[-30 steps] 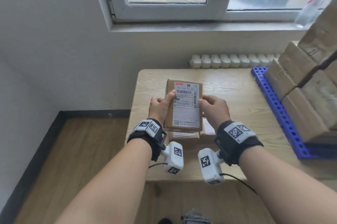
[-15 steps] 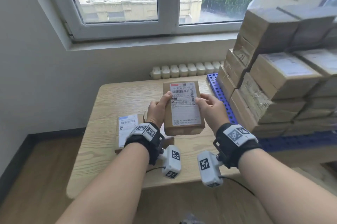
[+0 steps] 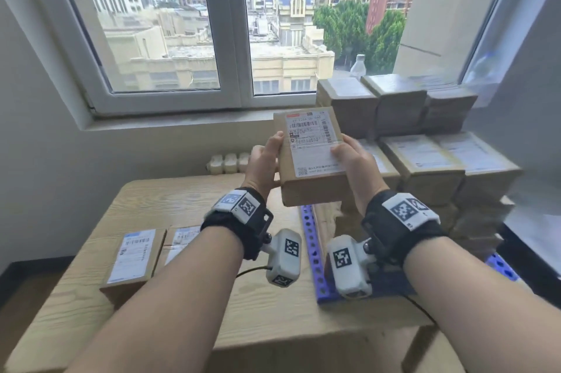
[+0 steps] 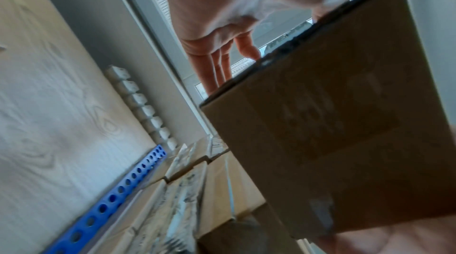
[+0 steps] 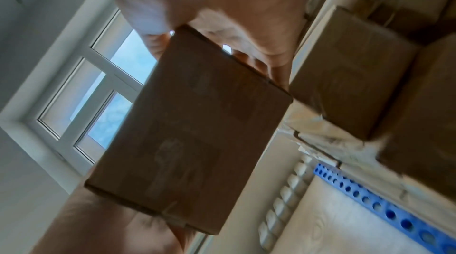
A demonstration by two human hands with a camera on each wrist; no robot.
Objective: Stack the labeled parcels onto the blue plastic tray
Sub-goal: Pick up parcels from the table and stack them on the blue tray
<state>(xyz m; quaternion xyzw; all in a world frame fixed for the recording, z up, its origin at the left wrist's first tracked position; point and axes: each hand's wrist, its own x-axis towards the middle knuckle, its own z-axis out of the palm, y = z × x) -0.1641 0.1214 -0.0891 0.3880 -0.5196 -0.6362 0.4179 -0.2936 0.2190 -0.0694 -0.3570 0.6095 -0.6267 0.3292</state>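
Both hands hold one parcel in the air at frame centre, label up: the left hand grips its left edge, the right hand its right edge. It hangs beside the stack on the blue tray, right of centre. Two parcels lie on the table, lower left.

Parcel-sorting room — stacked parcels, wooden table, high-rise window.

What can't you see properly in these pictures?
- Label text on the held parcel: head view, too small to read.
- Most of the blue tray: head view, hidden under the stacked parcels.
- Left hand and right hand fingertips: behind the parcel.
- Wrist views: blurred.
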